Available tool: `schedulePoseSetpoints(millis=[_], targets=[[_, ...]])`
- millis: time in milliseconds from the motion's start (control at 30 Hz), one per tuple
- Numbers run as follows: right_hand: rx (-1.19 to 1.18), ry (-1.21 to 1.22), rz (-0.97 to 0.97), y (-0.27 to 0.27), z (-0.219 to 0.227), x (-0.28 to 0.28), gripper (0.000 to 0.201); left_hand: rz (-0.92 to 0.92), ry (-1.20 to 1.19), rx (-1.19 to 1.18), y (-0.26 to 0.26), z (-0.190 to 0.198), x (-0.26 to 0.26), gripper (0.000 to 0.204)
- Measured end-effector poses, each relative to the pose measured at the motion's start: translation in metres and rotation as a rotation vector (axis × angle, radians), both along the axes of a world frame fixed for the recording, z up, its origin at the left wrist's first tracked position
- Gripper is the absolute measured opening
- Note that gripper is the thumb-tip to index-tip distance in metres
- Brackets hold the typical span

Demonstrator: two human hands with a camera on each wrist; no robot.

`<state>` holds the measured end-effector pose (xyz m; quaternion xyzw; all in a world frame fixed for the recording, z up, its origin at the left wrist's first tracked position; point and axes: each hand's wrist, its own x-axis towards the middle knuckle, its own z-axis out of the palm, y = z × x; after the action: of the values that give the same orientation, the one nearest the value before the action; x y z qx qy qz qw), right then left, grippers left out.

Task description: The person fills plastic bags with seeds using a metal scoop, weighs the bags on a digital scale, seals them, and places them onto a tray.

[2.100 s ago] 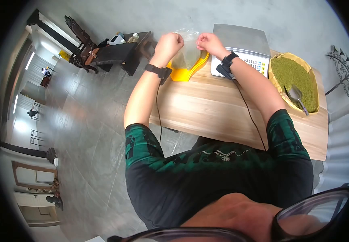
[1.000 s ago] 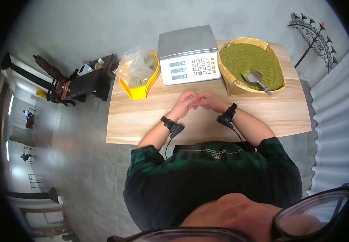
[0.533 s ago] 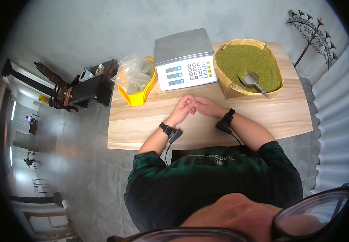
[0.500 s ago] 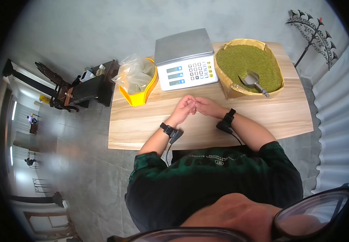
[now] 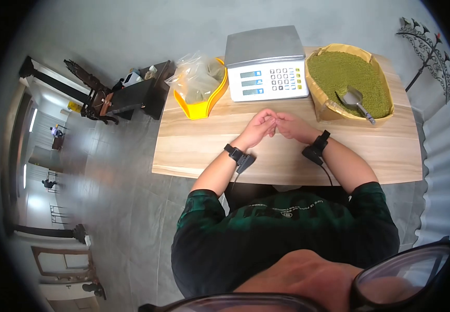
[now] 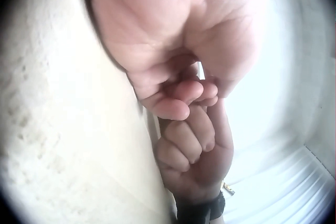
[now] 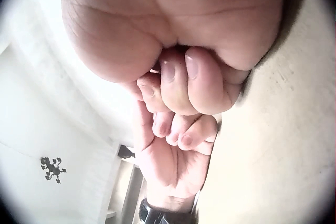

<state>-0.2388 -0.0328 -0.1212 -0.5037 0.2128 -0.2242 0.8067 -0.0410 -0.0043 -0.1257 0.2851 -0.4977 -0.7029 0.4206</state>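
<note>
Both hands meet at the fingers over the wooden table (image 5: 193,153), in front of the scale (image 5: 267,80). The left hand (image 5: 257,128) has loosely curled fingers with nothing held; its palm fills the top of the left wrist view. Touching it, the right hand (image 5: 296,128) has its fingers folded toward the palm, seen close in the right wrist view, and no object shows in it. A clear plastic bag (image 5: 189,78) stands in a yellow holder (image 5: 199,111) at the left. Right of the scale is a paper sack (image 5: 334,113) of green granules (image 5: 342,70), with a metal scoop (image 5: 353,97) on them.
A dark bench (image 5: 128,98) and a carved chair (image 5: 97,101) stand on the floor left of the table. Black metal scrollwork (image 5: 433,57) is at the right wall, above a pale curtain (image 5: 443,151).
Both hands have left the clear bag's top and come together nearer the body. Over the last half second they stay joined at the fingers while the head view shifts.
</note>
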Motion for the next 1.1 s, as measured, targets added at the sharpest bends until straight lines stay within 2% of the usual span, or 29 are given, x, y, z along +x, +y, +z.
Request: schedulePoseSetpoints(millis=[100,400,467,500,567,633,700,767,800,867,900,967,1100], targets=[[-0.102,0.057,-0.02,0.006,0.018,0.0,0.023,0.001,-0.017,-0.01,0.001,0.002,0.001,0.009],[0.014,-0.018,-0.025,0.003,0.011,-0.004,0.014,-0.043,-0.037,-0.034,-0.002,0.0,0.004,0.011],[0.038,-0.049,-0.028,-0.001,0.002,-0.004,0.013,-0.048,0.074,0.124,0.004,0.015,0.005,0.012],[0.067,-0.08,-0.032,-0.003,-0.002,-0.006,0.011,-0.046,0.072,0.118,0.009,0.025,0.01,0.012],[0.063,-0.068,-0.033,0.001,0.009,-0.01,0.011,0.234,-0.548,-0.401,0.013,0.056,0.033,0.014],[0.043,-0.072,-0.039,0.001,0.013,-0.007,0.012,0.565,-0.815,-0.806,0.013,0.1,0.064,0.022],[0.178,-0.147,-0.057,0.0,0.007,-0.006,0.012,0.828,-0.908,-0.99,-0.004,0.133,0.094,0.022],[0.194,-0.17,-0.051,0.0,0.007,-0.007,0.012,0.863,-1.183,-1.112,-0.028,0.164,0.125,0.026],[0.226,-0.197,-0.045,-0.001,0.006,-0.008,0.012,0.871,-1.177,-1.116,-0.044,0.17,0.14,0.026],[0.228,-0.22,-0.047,-0.004,0.002,-0.008,0.012,0.756,-1.83,-1.23,-0.072,0.176,0.161,0.029],[0.236,-0.249,-0.05,-0.004,0.001,-0.009,0.011,0.755,-1.825,-1.235,-0.085,0.181,0.165,0.029],[0.234,-0.248,-0.053,-0.003,0.001,-0.009,0.011,0.389,-1.844,-0.691,-0.102,0.191,0.165,0.029],[0.246,-0.271,-0.015,-0.004,-0.002,-0.01,0.011,0.378,-1.695,-0.626,-0.117,0.181,0.174,0.026]])
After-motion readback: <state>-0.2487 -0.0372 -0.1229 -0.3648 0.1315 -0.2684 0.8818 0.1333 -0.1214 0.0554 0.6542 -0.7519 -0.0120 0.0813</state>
